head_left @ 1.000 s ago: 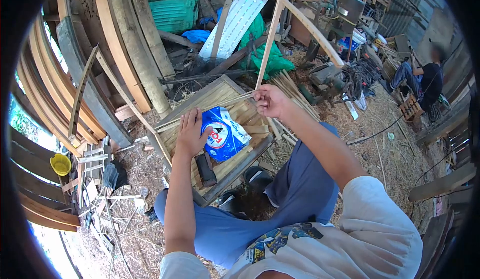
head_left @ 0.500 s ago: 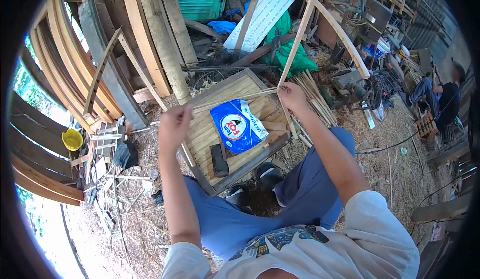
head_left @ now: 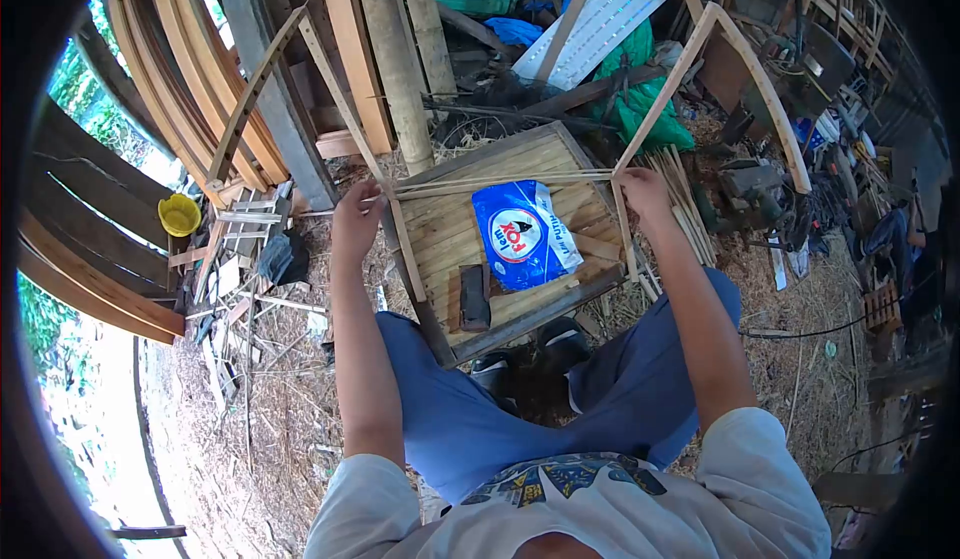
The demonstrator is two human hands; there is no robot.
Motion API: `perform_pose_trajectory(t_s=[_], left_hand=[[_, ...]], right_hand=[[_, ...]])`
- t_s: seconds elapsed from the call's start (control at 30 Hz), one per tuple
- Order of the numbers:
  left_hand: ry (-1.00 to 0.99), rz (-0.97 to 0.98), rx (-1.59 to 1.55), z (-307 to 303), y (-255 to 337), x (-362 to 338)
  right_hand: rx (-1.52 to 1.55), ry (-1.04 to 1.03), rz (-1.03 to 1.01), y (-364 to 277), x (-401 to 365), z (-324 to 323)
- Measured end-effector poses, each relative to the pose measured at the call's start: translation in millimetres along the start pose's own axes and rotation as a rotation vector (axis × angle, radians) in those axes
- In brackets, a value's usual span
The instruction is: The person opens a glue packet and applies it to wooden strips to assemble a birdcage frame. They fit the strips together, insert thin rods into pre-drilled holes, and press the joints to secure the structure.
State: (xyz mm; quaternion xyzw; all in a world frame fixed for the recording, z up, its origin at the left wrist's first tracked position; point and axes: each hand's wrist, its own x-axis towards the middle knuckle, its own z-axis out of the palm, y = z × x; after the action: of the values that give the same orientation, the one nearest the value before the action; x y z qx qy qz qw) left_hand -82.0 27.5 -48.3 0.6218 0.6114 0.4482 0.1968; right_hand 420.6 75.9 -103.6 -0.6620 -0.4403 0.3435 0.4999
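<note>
A light wooden frame (head_left: pixel 668 94) of thin slats stands in front of me, with angled slats at its left and right sides. Thin wooden strips (head_left: pixel 450 186) span it from side to side. My left hand (head_left: pixel 356 227) is closed at the left end of these strips, fingertips pinched by the joint. At the opposite joint, my right hand (head_left: pixel 645 201) grips the frame where strips and slat meet. Beneath the strips, a blue glue bag (head_left: pixel 517 237) marked FOX lies on a low wooden table (head_left: pixel 440 249). A dark block (head_left: pixel 474 299) rests left of the bag.
Long planks (head_left: pixel 270 79) lean at the left, near a yellow bucket (head_left: pixel 179 216). Green sacking (head_left: pixel 640 109) and a white perforated panel (head_left: pixel 592 24) lie behind the table. Cut sticks (head_left: pixel 682 199) are to the right. A co-worker (head_left: pixel 890 244) sits at far right.
My left hand has come down to the left joint from just above the strips. The right hand keeps its place on the frame. My view has shifted, so the scene sits further right.
</note>
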Motion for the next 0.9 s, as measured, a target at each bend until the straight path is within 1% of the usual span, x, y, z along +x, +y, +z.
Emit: perform_pose_trajectory(t_s=[0.07,0.1,0.2,0.3,0.4,0.47,0.57,0.67,0.77,0.87,0.9], left_hand=[[0.063,-0.01,-0.009,4,4,1],[0.055,0.01,0.013,3,2,2],[0.045,0.045,0.038,7,1,4],[0.06,0.007,0.014,10,6,3],[0.057,-0.053,-0.008,10,6,5],[0.065,-0.077,-0.087,12,-1,5],[0.083,-0.052,-0.038,14,-7,7],[0.073,-0.081,-0.031,13,-2,6],[0.088,-0.052,-0.143,15,-2,4],[0.1,-0.086,-0.113,16,-2,4],[0.07,-0.082,-0.068,14,-2,5]], right_hand=[[0.162,-0.037,0.055,-2,-3,-2],[0.134,-0.016,0.037,-6,-6,-2],[0.359,-0.039,0.034,-11,-8,-2],[0.331,-0.027,-0.01,-1,-2,1],[0.285,-0.006,-0.111,7,1,7],[0.244,0.037,-0.098,2,-6,9],[0.185,0.077,-0.11,3,-4,12],[0.128,0.09,-0.129,7,-1,14],[0.076,0.101,-0.175,8,-2,15],[0.078,0.112,-0.188,6,-4,16],[0.087,0.113,-0.182,7,-4,16]])
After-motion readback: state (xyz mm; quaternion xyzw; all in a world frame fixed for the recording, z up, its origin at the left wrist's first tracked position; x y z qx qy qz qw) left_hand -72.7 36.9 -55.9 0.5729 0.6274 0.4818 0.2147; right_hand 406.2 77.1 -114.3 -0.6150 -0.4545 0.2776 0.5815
